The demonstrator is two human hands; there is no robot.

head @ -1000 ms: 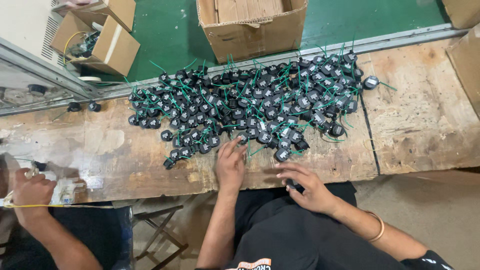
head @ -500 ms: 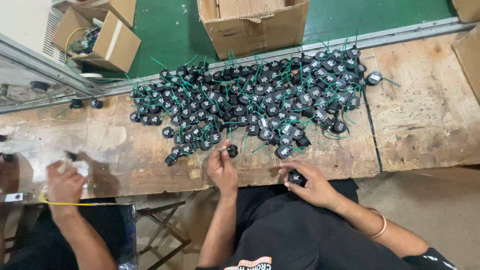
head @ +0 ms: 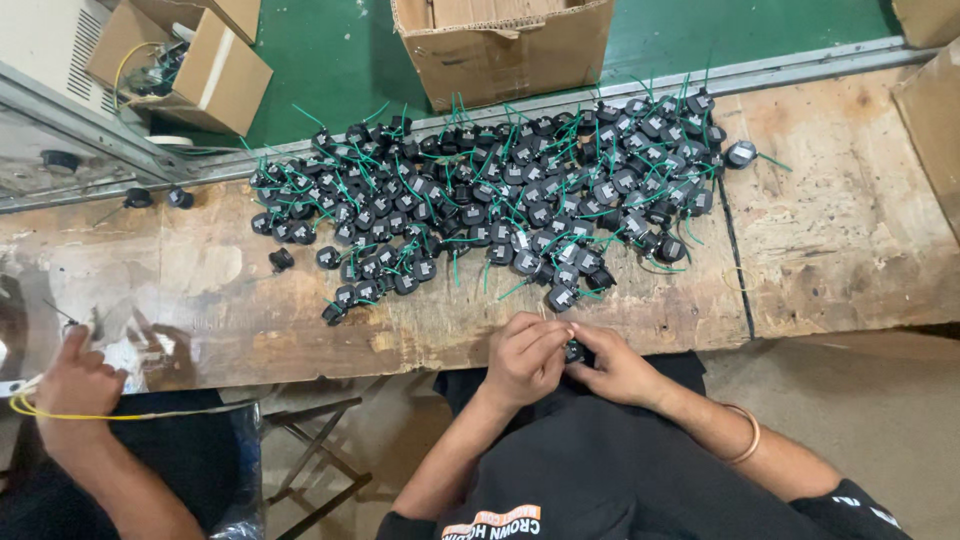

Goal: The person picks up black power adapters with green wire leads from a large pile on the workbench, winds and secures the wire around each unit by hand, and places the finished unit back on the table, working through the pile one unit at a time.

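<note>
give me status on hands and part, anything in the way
Left hand and right hand together, pinching one small black part at bench edge. Pile just beyond. Nothing in the way.

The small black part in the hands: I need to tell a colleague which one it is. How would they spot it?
Start at the long wooden bench with its heap of black parts with green wires. At the near edge, below the heap, the left hand and right hand meet around one small black part. It alone is off the bench, pinched between fingers.
</note>
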